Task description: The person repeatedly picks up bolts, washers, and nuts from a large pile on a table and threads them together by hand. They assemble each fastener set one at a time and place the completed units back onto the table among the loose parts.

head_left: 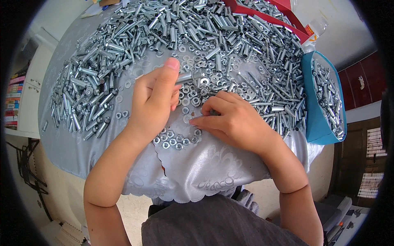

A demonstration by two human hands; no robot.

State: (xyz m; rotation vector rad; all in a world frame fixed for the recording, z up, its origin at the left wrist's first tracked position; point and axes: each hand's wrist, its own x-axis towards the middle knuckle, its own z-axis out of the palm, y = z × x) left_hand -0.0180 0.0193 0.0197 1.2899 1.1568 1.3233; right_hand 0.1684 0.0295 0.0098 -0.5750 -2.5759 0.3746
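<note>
L hand (154, 92), centre of frame, is closed w/ thumb up, fingers curled round a bolt (186, 78); its threaded end points to frame right. R hand (236, 119), just right of centre, is palm down w/ fingers bent, tips close together right by a loose washer (187, 118). Can't tell if it's pinching anything, since its own fingers hide the grip.

Step in hand looks like fitting small hardware: L keeps the bolt steady, R at the small parts. Threads look bare at the tip, tho partly lost vs the pile behind. Next move prob calls for a firm pinch on one washer or nut, then lining its hole up w/ the bolt end; L needs to hold the bolt's angle.

Around: short row of nuts (179, 146) below centre, btwn the forearms, easy to reach. Mixed pile of washers & nuts (185, 101) just above R fingertips. Tubes (172, 30) heaped across top of frame, bolts (88, 84) in a heap at left. Blue box (312, 102) of metal parts at right, red tray (298, 32) upper right, clear bottle (319, 27) next to it.

In the way: heaps crowd the table (61, 143) past the hands; washers lie flat & overlap, so lifting just one may be fiddly. Cloth (221, 153) has folds plus a tear (160, 162) near the nuts; small parts could snag there.
</note>
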